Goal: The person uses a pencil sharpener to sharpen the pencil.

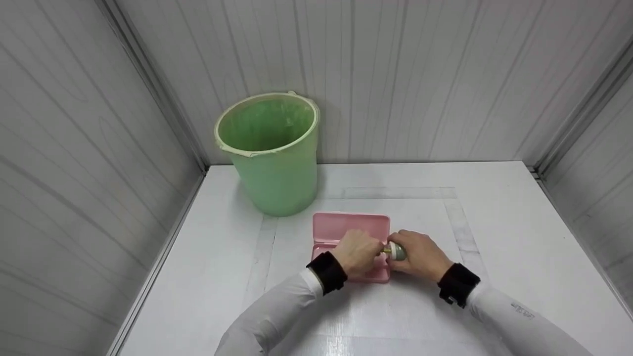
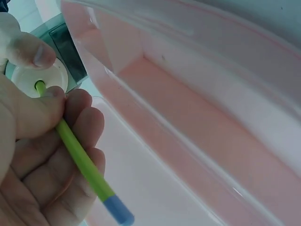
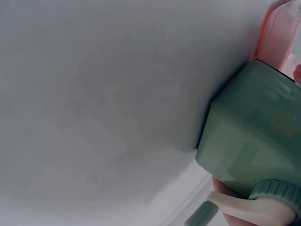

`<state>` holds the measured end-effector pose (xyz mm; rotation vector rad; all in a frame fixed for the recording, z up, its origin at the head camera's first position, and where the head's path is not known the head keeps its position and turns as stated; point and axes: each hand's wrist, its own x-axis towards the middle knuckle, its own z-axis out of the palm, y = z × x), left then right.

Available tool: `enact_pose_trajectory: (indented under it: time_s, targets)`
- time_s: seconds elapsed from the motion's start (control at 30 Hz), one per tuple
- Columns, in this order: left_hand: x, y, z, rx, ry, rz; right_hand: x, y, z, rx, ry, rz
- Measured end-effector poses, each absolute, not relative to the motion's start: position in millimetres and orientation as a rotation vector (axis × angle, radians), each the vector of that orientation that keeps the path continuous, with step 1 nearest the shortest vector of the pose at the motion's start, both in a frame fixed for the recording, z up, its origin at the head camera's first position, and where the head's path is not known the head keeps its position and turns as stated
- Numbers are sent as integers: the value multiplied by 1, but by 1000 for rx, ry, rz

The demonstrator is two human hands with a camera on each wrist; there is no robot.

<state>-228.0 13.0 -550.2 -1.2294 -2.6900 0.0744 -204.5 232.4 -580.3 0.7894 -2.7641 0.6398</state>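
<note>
My left hand (image 1: 358,252) pinches a green pencil (image 2: 77,153) with a blue end, its thumb on top and the other fingers curled beneath. The pencil's far end sits in the hole of a pale round face on a green crank pencil sharpener (image 3: 249,127). My right hand (image 1: 418,254) grips the sharpener's body from the right. In the right wrist view the sharpener's crank handle (image 3: 247,208) sticks out, cream with a green knob. Below both hands lies an open pink pencil case (image 1: 351,226), partly covered by the left hand.
A tall green bucket (image 1: 277,183) stands at the back left of the white table (image 1: 410,316), behind the pencil case. Pale panel walls (image 1: 376,84) enclose the table at the back and sides. Strips of clear tape (image 1: 460,227) mark the tabletop.
</note>
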Motion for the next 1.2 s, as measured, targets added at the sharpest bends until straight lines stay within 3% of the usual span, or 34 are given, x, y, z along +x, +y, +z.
enact_pose_trajectory:
  time_s: [0.23,0.53,0.9,1.2]
  targets:
    - [-230,-12,-552,-1235,-2739,26,-204,228,-578,777,-2809,678]
    - [-235,-52,-543,-1110,-2849,-478,-203,234,-574,733,-2868,660]
    - [-235,-60,-534,-1129,-2705,-826,-202,232,-577,757,-2833,636]
    - [-236,-66,-525,-1108,-2598,-767,-200,232,-575,736,-2840,614]
